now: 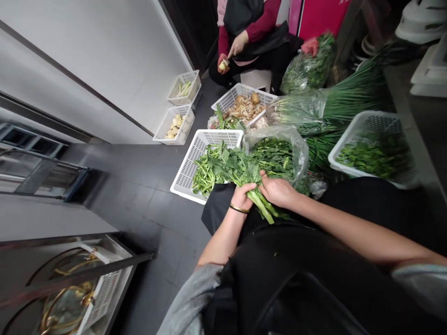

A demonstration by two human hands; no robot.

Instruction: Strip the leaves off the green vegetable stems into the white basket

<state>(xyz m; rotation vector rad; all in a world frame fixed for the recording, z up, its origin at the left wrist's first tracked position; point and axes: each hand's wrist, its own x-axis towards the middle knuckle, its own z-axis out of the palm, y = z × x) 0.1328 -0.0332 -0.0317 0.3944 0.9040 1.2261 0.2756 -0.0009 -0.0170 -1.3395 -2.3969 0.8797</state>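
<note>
Floor [136, 195] of dark tile spreads across the left and center of the frame, running between the pale wall [115, 70] at upper left and the rim of a white basket [186, 184] near center. At top center, a seated co-worker [243, 16] in dark red sleeves holds a small pale vegetable [223, 65]. A bright pink box [321, 19] stands behind at upper right. Long green stalks [358, 95] crowd the right side above a second basket [366, 117] of greens, leaving little room beside the right knee. The white basket, loaded with stems, sits just beside a clear plastic bag [301, 151] of leaves.

Both hands hold a leafy bunch [248, 171] at center, its leaves slanting over the basket and bag, its thick stems pointing down toward the lap. The left hand [243, 197] wraps its fingers closed around the stems, thumb laid across the top. The right hand [277, 190], just beside it, bends its fingers narrowly against the same bunch. A gold bracelet [239, 207] circles the left wrist. White writing [343, 2] on the box, cropped by the top edge, cannot be read.
</note>
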